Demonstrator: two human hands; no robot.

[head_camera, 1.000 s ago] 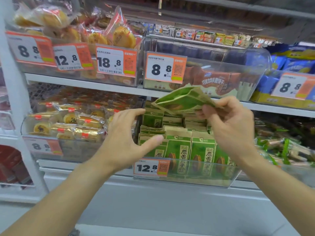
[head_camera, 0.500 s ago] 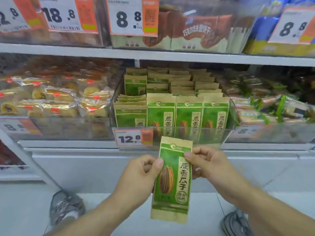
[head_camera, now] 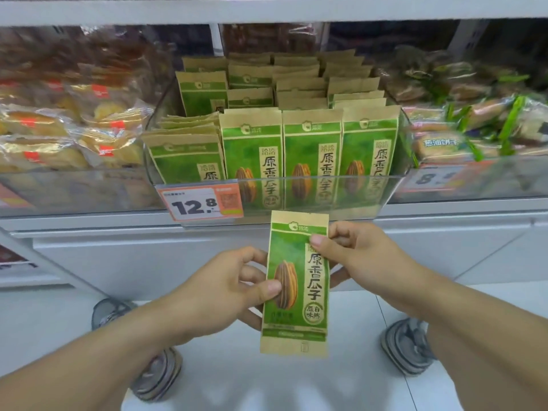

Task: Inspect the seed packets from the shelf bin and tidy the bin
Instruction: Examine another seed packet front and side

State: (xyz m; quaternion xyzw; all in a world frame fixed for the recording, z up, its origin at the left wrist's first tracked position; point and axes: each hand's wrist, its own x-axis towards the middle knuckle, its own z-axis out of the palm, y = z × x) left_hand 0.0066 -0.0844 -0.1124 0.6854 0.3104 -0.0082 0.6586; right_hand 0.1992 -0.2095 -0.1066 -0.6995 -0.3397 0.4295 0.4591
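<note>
White shop shelving (head_camera: 267, 221) fills the background, and on it stands a clear plastic bin (head_camera: 385, 188) that serves as the landmark. Inside the bin, green and tan seed packets (head_camera: 311, 137) stand upright in rows, three facing forward at the front, while a stack at the bin's left front corner leans back at a tilt. An orange and white price tag (head_camera: 200, 203) reading 12.8 hangs on the bin's front wall at its left end.

Below and in front of the bin, clear of its front wall, one held packet (head_camera: 296, 292) is upright with its printed face toward the camera, a sunflower seed pictured on it. The left hand (head_camera: 225, 292) pinches the packet's left edge about halfway down, thumb on the front and fingers (head_camera: 252, 274) curled behind. The right hand (head_camera: 355, 253) pinches the upper right edge, thumb pressed on the front near the top and fingers curled behind.

Left of the bin lie clear wrapped pastries (head_camera: 59, 137) with red labels; right of it lie biscuit packs (head_camera: 474, 126) with green trim. Beneath the bin and the hands, two grey shoes (head_camera: 406, 345) rest on the pale tiled floor (head_camera: 267, 381).
</note>
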